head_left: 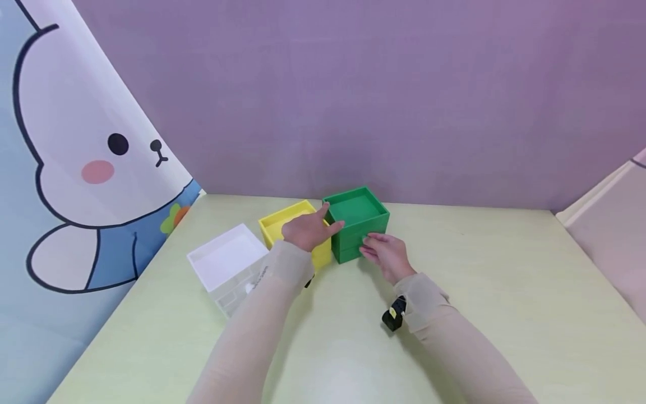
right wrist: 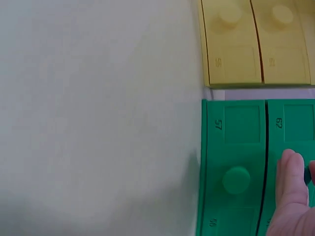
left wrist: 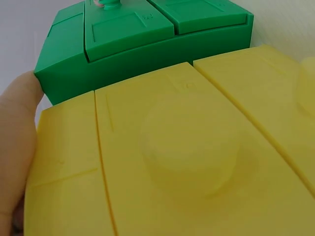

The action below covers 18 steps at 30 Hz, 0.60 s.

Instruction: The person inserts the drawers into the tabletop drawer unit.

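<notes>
A green drawer box point(head_left: 358, 209) with an open tray top stands at the back middle of the table. My right hand point(head_left: 387, 255) is at its front, and in the right wrist view the fingers point(right wrist: 294, 172) pinch a round knob point(right wrist: 307, 175) on the drawer marked 62. A lower drawer marked 57 point(right wrist: 241, 123) sits flush beside it. My left hand point(head_left: 309, 229) reaches over the yellow drawer box point(head_left: 323, 257), fingers extended, a fingertip at the green box's left side. Seen from the left wrist, a finger point(left wrist: 24, 91) meets the green box's corner.
A white drawer box point(head_left: 227, 252) stands at the left, angled, partly behind my left sleeve. The yellow box is close beside the green one. Behind the pale table point(head_left: 343, 348) hangs a purple cloth point(head_left: 353, 101); a cartoon-printed cloth point(head_left: 75, 224) borders the left side.
</notes>
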Each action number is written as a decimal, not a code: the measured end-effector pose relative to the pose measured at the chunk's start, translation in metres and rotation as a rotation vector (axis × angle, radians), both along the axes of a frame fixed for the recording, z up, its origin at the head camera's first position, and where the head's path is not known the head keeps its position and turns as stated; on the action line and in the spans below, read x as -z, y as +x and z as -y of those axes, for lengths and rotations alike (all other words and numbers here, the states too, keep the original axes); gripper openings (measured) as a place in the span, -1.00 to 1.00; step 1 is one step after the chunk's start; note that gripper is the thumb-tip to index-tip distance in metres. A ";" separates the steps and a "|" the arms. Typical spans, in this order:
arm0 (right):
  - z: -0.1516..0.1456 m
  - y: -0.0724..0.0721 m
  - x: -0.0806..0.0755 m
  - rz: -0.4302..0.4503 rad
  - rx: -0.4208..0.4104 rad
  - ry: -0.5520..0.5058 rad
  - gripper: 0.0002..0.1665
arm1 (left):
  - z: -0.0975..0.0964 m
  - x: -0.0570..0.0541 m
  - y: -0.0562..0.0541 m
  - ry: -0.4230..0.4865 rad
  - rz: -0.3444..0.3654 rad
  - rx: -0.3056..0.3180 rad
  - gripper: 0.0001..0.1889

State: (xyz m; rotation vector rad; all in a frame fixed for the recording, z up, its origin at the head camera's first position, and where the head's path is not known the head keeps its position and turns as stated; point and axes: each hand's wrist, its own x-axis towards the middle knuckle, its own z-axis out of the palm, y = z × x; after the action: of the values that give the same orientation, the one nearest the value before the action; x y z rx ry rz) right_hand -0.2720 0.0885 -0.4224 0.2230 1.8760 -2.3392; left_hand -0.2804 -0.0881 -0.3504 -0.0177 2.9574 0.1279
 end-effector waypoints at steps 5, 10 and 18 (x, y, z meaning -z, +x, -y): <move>-0.003 -0.005 -0.002 -0.008 -0.011 0.064 -0.61 | -0.004 0.001 -0.003 -0.022 -0.015 0.006 -0.20; -0.015 -0.007 -0.011 -0.050 -0.111 0.246 -0.56 | -0.005 -0.001 0.001 -0.034 -0.037 0.017 -0.20; -0.086 0.007 -0.039 -0.235 -0.224 0.693 -0.26 | 0.044 -0.040 0.047 0.151 -0.177 0.117 -0.28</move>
State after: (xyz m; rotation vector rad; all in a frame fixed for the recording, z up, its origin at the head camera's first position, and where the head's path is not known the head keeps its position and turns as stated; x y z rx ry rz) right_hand -0.2653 0.1744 -0.3832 -0.1992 2.6041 -1.5548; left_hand -0.2337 -0.1320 -0.3105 0.1973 3.1059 0.3532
